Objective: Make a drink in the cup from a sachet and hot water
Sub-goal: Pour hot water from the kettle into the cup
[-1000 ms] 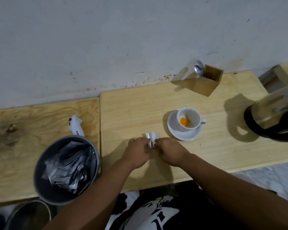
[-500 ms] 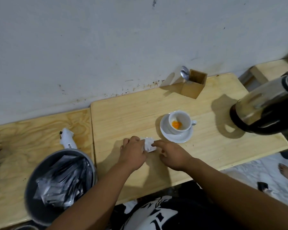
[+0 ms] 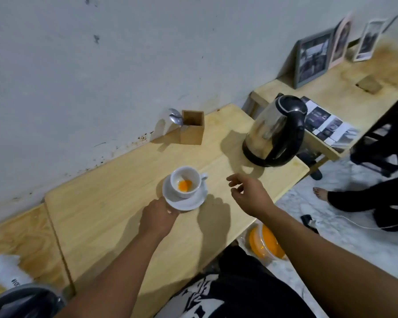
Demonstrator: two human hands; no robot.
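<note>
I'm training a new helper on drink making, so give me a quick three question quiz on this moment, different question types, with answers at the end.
1. True or false: the cup already holds orange powder.
2. Multiple choice: the left hand is at A) the kettle handle, B) the saucer rim, C) the spoon.
3. Short answer: which item does the open right hand hover nearest, besides the cup and saucer?

Key
1. True.
2. B; its fingers are at the near edge of the saucer.
3. The kettle, standing on the table further right.
</note>
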